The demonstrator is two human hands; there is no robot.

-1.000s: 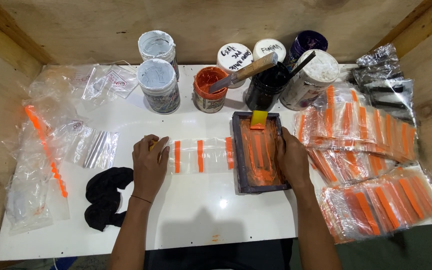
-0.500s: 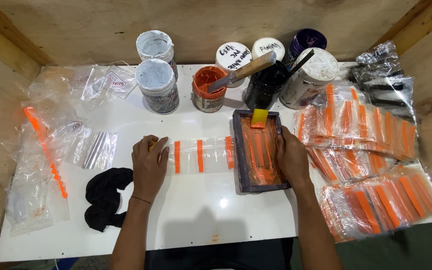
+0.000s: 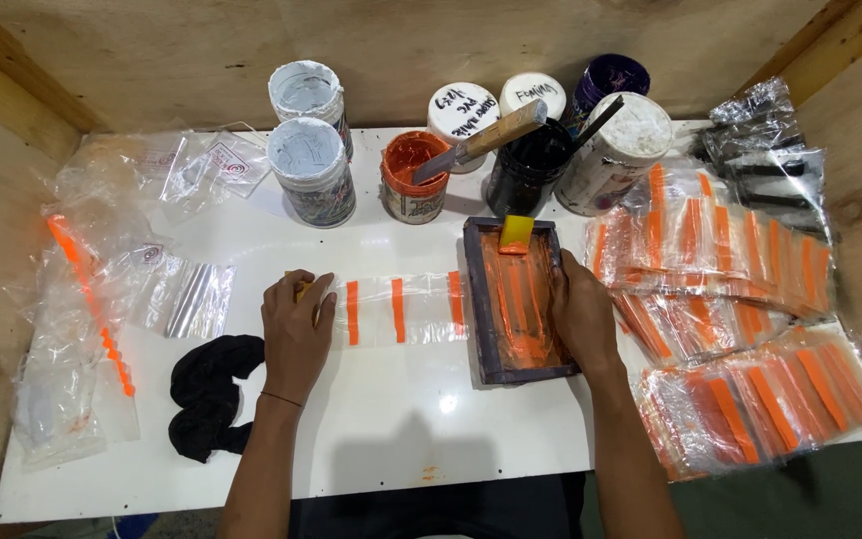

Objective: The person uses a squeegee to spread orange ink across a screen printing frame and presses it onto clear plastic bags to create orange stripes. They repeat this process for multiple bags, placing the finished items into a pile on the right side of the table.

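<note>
Orange-inked printing frame point(image 3: 514, 299) is lying on the white table point(image 3: 391, 419), covering one end of the clear striped strip point(image 3: 396, 309). Right hand point(image 3: 583, 314) is gripping the frame's edge; left hand point(image 3: 296, 324), fingers flat, is pressing the strip's other end.

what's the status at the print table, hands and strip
Left hand flat on clear strip, holding its left end. Right hand on right edge of orange-inked screen frame. Yellow squeegee at frame's top. Nothing obstructing.
</note>
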